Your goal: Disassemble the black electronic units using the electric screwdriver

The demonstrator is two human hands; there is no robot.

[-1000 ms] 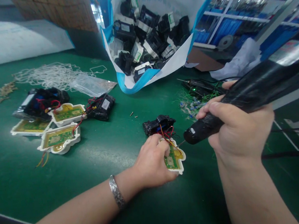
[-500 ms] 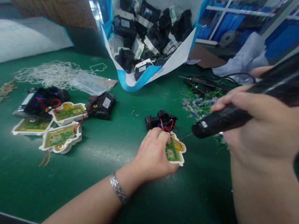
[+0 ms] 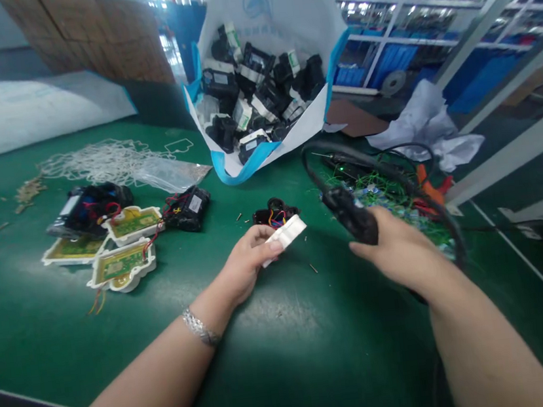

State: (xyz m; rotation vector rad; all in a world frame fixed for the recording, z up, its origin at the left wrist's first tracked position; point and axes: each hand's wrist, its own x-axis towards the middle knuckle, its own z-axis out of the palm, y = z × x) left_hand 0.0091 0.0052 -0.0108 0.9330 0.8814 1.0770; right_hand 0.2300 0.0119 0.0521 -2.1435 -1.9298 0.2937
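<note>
My left hand (image 3: 246, 262) grips a white plastic housing (image 3: 289, 232) between thumb and fingers. The housing is tilted so its white side faces me, and its circuit board is out of sight. Just behind it lies a black device part (image 3: 276, 209) with red and yellow wires. My right hand (image 3: 400, 244) is wrapped round a black electric screwdriver (image 3: 355, 216), whose cord end points forward; its tip is hidden. A thick black cable (image 3: 386, 169) loops from it. Loose screws (image 3: 314, 268) lie on the green table (image 3: 281, 361) near the housing.
A white and blue bag (image 3: 228, 174) full of black parts stands at the back. On the left are open housings with green boards (image 3: 123, 264), a black pack (image 3: 188, 208) and white gasket rings (image 3: 98, 160). Green wires (image 3: 399, 191) and orange-handled pliers (image 3: 430, 187) lie at right.
The screwdriver has moved away from the housing, down and turned, with its cord end now forward. My left hand has tipped the housing up, turning the board out of view. More screws show on the table.
</note>
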